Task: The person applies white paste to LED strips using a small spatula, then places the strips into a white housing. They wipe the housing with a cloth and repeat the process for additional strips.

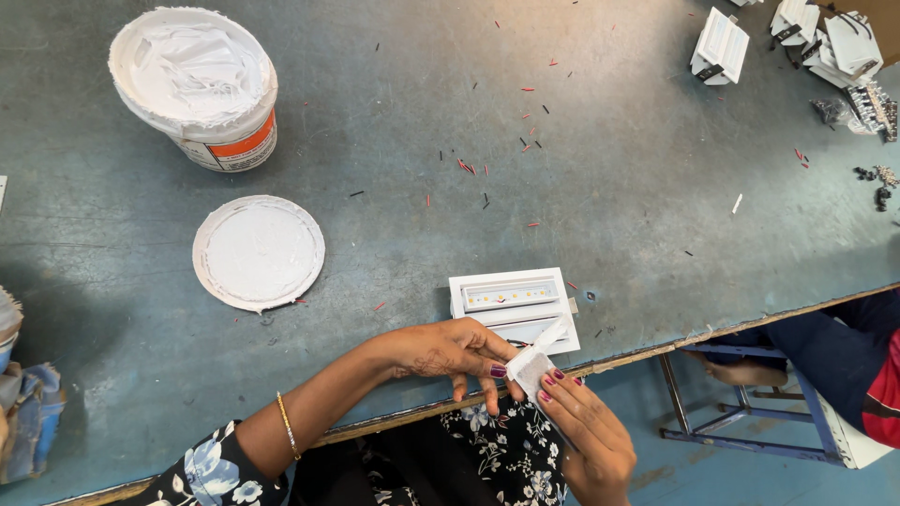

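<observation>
A white rectangular light fixture (pixel 514 300) with a strip of small yellow diodes lies near the table's front edge. My left hand (pixel 448 351) rests just below and left of it, its fingers pinching a small white square piece (pixel 531 367). My right hand (pixel 586 422) comes up from below and grips the same piece from its lower right. A thin white strip (pixel 547 335) sticks up from the piece across the fixture's lower half.
An open tub of white paste (pixel 199 82) stands at the back left, its paste-smeared lid (pixel 259 252) lying in front of it. More white fixtures (pixel 720 45) sit at the back right. Red and black wire scraps (pixel 525 122) dot the table. Another person (pixel 844 361) sits on a blue stool at the right.
</observation>
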### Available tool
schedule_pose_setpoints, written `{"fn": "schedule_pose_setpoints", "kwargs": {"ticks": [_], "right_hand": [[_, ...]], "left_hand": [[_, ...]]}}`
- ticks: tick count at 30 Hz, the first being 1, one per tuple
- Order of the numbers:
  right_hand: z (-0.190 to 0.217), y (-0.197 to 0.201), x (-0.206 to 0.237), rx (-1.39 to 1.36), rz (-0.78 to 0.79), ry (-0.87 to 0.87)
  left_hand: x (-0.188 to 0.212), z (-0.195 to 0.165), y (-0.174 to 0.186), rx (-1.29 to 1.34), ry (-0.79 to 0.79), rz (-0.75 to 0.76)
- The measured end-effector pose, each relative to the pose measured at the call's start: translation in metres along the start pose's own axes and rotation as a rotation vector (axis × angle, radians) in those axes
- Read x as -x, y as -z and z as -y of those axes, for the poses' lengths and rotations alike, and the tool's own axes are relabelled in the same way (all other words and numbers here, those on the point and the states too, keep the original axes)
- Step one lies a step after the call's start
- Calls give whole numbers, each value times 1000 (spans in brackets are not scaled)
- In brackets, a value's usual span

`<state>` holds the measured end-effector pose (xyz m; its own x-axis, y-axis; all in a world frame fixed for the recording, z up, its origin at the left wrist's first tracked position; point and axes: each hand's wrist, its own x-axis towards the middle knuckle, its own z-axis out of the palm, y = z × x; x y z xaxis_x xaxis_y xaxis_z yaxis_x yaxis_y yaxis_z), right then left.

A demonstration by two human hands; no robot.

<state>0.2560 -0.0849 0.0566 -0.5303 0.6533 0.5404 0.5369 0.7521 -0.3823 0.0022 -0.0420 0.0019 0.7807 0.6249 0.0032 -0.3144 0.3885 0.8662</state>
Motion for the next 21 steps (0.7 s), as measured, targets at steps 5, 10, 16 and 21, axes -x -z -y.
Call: {"fn": "schedule_pose_setpoints", "kwargs": {"ticks": [5, 10, 16, 21], "right_hand": [[0, 13, -15, 30, 11, 17], [0, 17, -32, 3, 85, 54], [1, 21, -38, 36, 159, 94], [2, 25, -34, 49, 155, 82]], "left_hand": [[0, 1, 0, -19, 11, 0], [-2, 4, 1, -50, 13, -2], [-3, 6, 2, -51, -2, 11], [-1, 7, 2, -27, 5, 21]]}}
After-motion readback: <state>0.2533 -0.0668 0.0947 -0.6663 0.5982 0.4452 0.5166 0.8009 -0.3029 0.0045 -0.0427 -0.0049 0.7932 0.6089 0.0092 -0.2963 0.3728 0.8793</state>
